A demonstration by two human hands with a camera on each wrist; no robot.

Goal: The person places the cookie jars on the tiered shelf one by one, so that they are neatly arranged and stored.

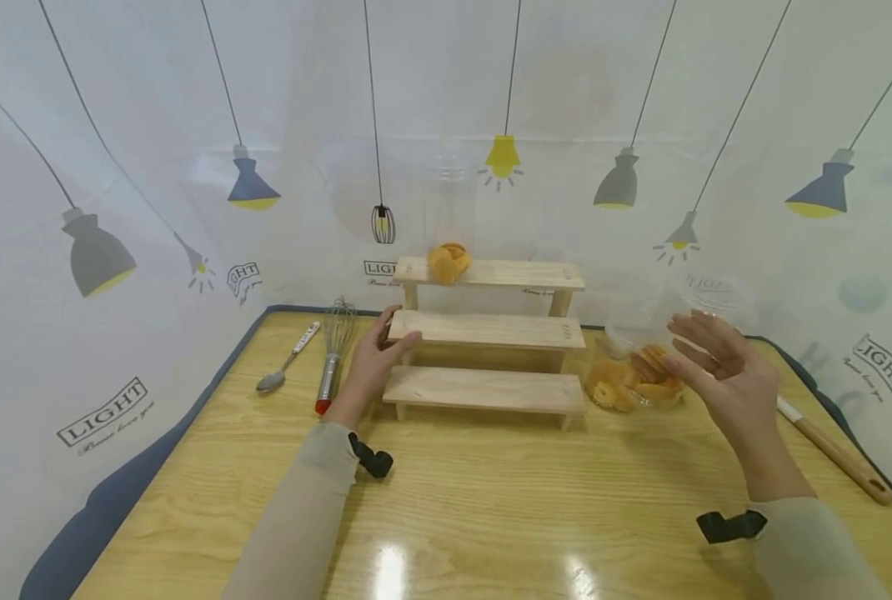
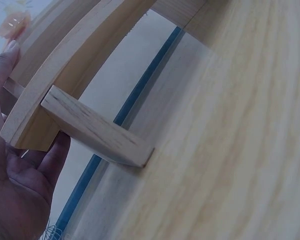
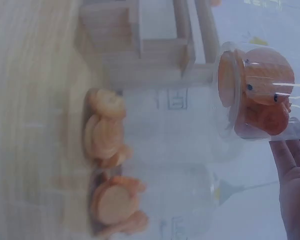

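Observation:
A three-tier wooden shelf stand (image 1: pixel 483 330) is on the table, and my left hand (image 1: pixel 380 357) grips the left end of its middle tier. In the left wrist view, the thumb lies above the board and the fingers below. Between the thumb and fingers of my right hand (image 1: pixel 727 375) is a clear jar (image 3: pixel 260 90) of orange-brown, biscuit-like pieces, raised above the table. On the top tier, toward the left, stands a similar clear jar with orange-brown pieces (image 1: pixel 449 262). More such pieces (image 1: pixel 609 390) sit right of the stand, in clear jars whose walls barely show.
Left of the stand lie a whisk (image 1: pixel 331 358) and a spoon (image 1: pixel 288 360). A wooden-handled utensil (image 1: pixel 839 454) lies at the right table edge. Behind the table (image 1: pixel 461 508) hangs a white sheet (image 1: pixel 446 100) printed with lamps.

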